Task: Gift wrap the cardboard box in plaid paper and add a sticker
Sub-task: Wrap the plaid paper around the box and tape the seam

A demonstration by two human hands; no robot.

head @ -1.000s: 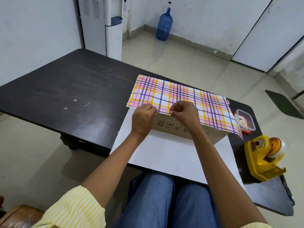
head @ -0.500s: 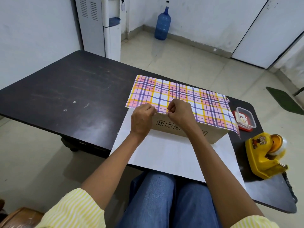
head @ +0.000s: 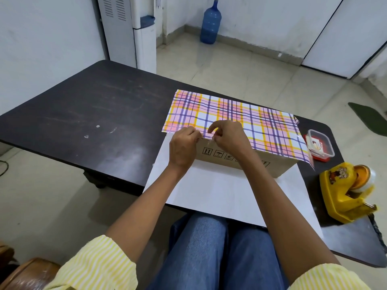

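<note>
A brown cardboard box [head: 278, 167] lies on the dark table, its near side printed with handling symbols. The plaid paper [head: 247, 120] is folded over the box top, and its white underside [head: 219, 189] spreads toward me over the table edge. My left hand [head: 182, 147] grips the paper's edge at the box's near top edge. My right hand [head: 227, 136] pinches the same edge just beside it, fingers curled, and a small shiny piece, perhaps tape, shows between the two hands.
A yellow tape dispenser [head: 347, 191] stands at the table's right end. Behind it sits a clear plastic container with a red base [head: 320, 146] holding stickers. The dark table [head: 88, 114] stretches left. A water dispenser [head: 134, 30] and blue bottle [head: 210, 23] stand on the floor beyond.
Both hands stayed at the box's near top edge. My right hand moved closer to the left, and its forefinger lifted.
</note>
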